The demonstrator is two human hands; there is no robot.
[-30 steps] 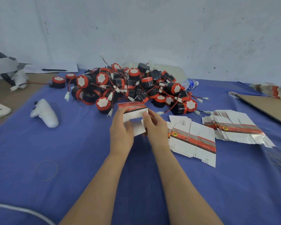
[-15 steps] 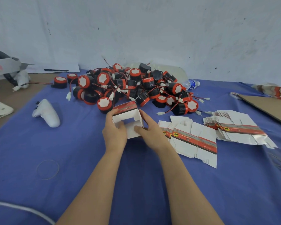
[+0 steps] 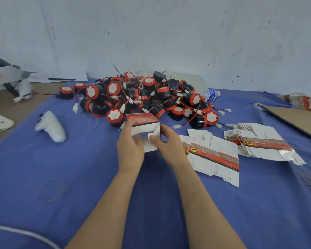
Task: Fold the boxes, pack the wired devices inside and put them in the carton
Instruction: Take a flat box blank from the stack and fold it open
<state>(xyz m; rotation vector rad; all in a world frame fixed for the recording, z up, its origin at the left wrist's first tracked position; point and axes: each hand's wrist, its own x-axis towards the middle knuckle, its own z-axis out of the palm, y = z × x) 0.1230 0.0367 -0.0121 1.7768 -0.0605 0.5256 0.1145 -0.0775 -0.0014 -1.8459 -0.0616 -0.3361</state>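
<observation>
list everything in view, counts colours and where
box: one, white with red band, part folded, in front of the heap
wired devices: dozens, black and red with white caps, heaped at centre back
flat boxes: two fanned stacks, white and red, right of the box
blue cloth: one, spread under the heap and boxes
controller: one, white, left on the cloth
water bottle: one, clear, behind the heap
cardboard sheet: one, brown, far right
left hand: grips the box's left side
right hand: holds the box's right side

A table under a blue cloth (image 3: 79,168) carries a heap of round black-and-red wired devices (image 3: 147,97) at the far middle, with a clear plastic bottle (image 3: 209,94) touching its right edge. To the right lie 2 stacks of flat white-and-red cardboard boxes (image 3: 214,155). To the left are a white plastic controller (image 3: 50,126) and, nearer, a thin wire-like ring (image 3: 51,189).
</observation>
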